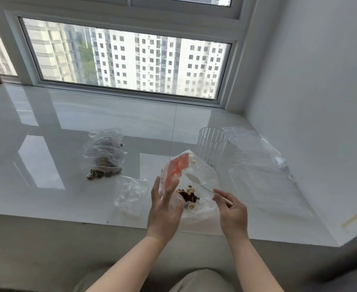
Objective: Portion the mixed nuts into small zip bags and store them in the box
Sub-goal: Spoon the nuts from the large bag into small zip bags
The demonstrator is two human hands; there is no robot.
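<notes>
A clear bag with an orange patch [191,175] stands open on the white sill, with mixed nuts [188,195] at its bottom. My left hand [165,205] holds the bag's left side, fingers fairly straight against the plastic. A white plastic spoon [196,182] reaches into the bag; my right hand [232,209] pinches its handle. Two filled small zip bags of nuts [105,153] lie stacked to the left. An empty crumpled small bag [131,193] lies just left of my left hand.
A ribbed clear cup [212,144] stands behind the bag. A pile of flat clear bags [261,165] lies to the right, near the wall. The glossy white sill [47,144] runs under a window, and its front edge is close to my wrists.
</notes>
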